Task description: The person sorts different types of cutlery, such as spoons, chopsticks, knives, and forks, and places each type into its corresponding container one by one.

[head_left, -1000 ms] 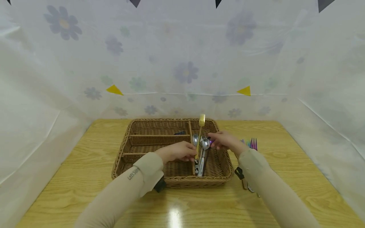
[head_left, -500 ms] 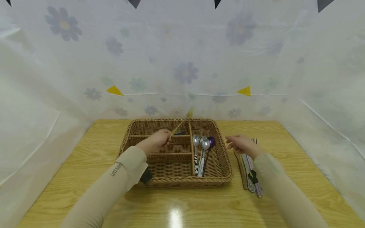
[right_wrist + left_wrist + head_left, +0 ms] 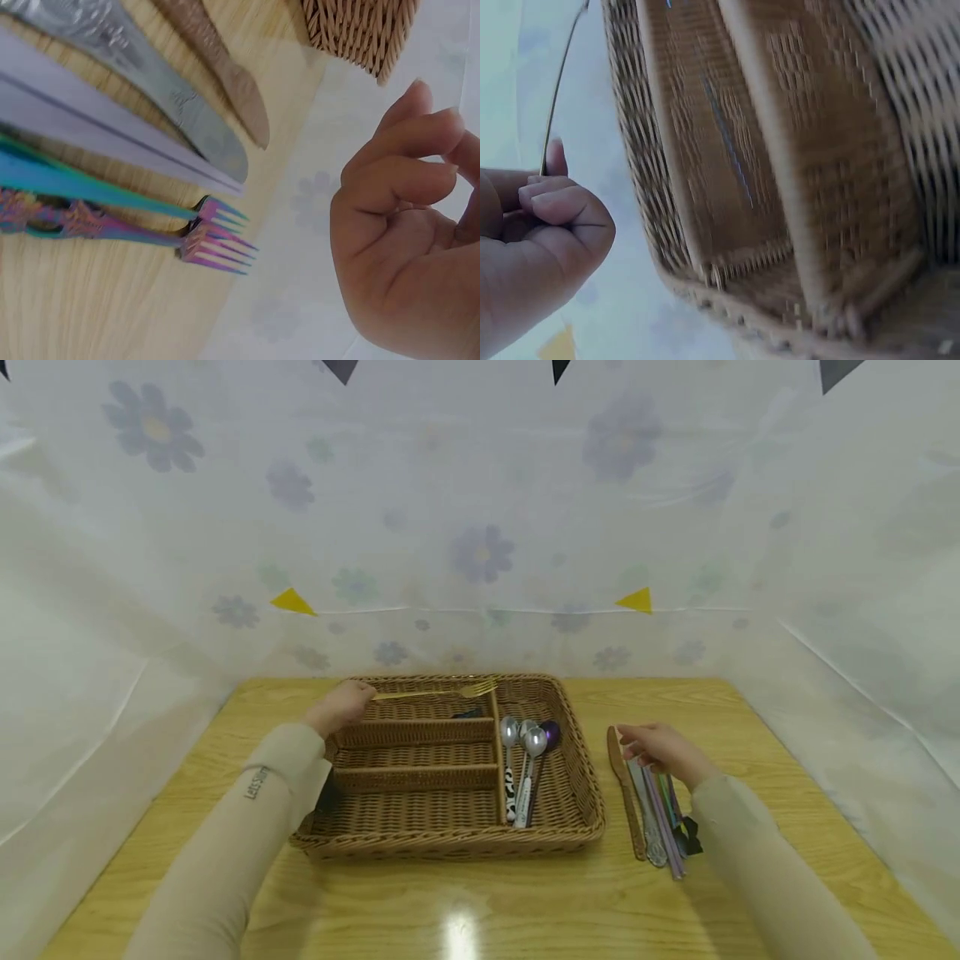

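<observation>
Gold from tines to handle, a fork (image 3: pixel 435 693) is held level over the rear compartment of a wicker tray (image 3: pixel 450 847), its tines at that compartment's right end, by the tray's rear edge. The left hand (image 3: pixel 341 706), at the tray's rear left corner, pinches the fork by the end of its handle, the fingers folded in closely; whether the fork touches the wicker cannot be told. In the same compartment, toward its right end, lies a dark object (image 3: pixel 468 713) too small to make out. The right hand (image 3: pixel 663 750) is beyond the tray's right edge, its fingers loosely bent and holding nothing. Near it on the wooden table (image 3: pixel 465 902), a row of utensils runs beside the tray's right edge: a copper-coloured knife (image 3: pixel 627 797) nearest the tray, then a silver knife (image 3: pixel 652 835) with an ornate handle, lilac sticks (image 3: pixel 667 839), and two rainbow-tinted forks (image 3: pixel 206 244) farthest out. In the tray's right compartment, close to its left divider, lie several spoons (image 3: pixel 535 742), bowls toward the rear edge; one handle has black and white patches, and a purple spoon (image 3: pixel 551 735) sits at the group's right. Past the table's rear edge hangs a pale curtain (image 3: pixel 480 493) printed with flowers and marked by yellow triangles (image 3: pixel 636 600).
</observation>
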Tool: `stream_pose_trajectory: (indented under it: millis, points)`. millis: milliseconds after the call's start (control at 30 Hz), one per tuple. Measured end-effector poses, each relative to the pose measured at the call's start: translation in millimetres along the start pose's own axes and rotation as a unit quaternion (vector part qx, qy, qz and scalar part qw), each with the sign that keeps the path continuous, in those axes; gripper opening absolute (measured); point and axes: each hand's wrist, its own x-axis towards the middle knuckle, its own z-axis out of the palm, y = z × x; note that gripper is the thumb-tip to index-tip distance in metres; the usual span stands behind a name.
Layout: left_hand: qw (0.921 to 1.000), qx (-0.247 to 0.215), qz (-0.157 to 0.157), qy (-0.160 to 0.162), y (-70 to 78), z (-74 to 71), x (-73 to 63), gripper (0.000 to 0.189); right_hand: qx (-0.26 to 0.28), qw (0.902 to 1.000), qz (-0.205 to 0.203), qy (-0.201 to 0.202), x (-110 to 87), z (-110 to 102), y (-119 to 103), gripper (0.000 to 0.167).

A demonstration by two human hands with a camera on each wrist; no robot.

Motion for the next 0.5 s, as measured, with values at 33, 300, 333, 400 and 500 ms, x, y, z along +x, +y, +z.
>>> stream_pose_trajectory:
  millis: [33,300,333,400,500]
  points:
    - [1.0,0.009,0.0,0.0,-3.1,-3.8,0.6,0.032,0.0,1.0,0.002,0.003,-0.9,-1.2,1.3,0.066]
    - [0.9996,0.022,-0.01,-0.017,-14.8,-14.4,1.1,0.037,-0.004,0.9999,0.012,0.01,-3.3,-7.6,10.5,0.063]
    - [0.9995,0.026,-0.011,-0.016,-15.6,-14.1,2.4,0.036,-0.003,0.9998,0.014,0.012,-3.0,-7.8,11.6,0.063]
    - [0.9992,0.032,-0.017,-0.015,-18.5,-13.6,8.4,0.037,-0.005,0.9998,0.013,0.016,-3.4,-8.1,13.2,0.063]
    - [0.9982,0.051,-0.026,-0.018,-35.2,-14.4,29.2,0.039,-0.005,0.9996,0.018,0.019,-3.5,-8.0,14.6,0.064]
